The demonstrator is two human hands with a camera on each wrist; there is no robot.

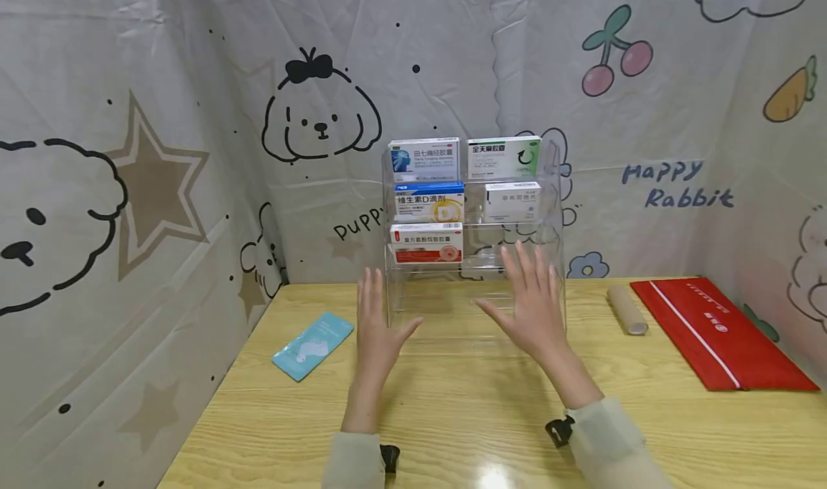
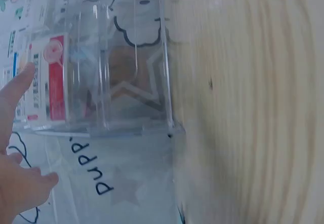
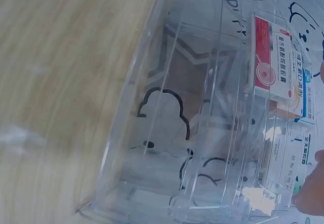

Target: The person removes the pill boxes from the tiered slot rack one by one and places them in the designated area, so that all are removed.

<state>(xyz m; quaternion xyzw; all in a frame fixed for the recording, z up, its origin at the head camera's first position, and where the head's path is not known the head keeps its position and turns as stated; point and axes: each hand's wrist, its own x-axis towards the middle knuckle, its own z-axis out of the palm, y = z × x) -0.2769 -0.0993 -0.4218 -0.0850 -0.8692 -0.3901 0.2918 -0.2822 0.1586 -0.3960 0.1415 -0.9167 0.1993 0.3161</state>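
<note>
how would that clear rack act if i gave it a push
The clear rack would probably move as one stiff piece, since it looks like rigid plastic. It may tip fairly easily: it stands tall, with the boxes set high. They might shift, as they seem merely propped there.

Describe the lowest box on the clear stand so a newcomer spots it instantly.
On the wooden table, find the clear tiered stand in front of the cartoon-print backdrop. In the head view's left column, go to the bottom box, right below the blue-topped box. It's white above a broad red band, the only box there with one.
</note>
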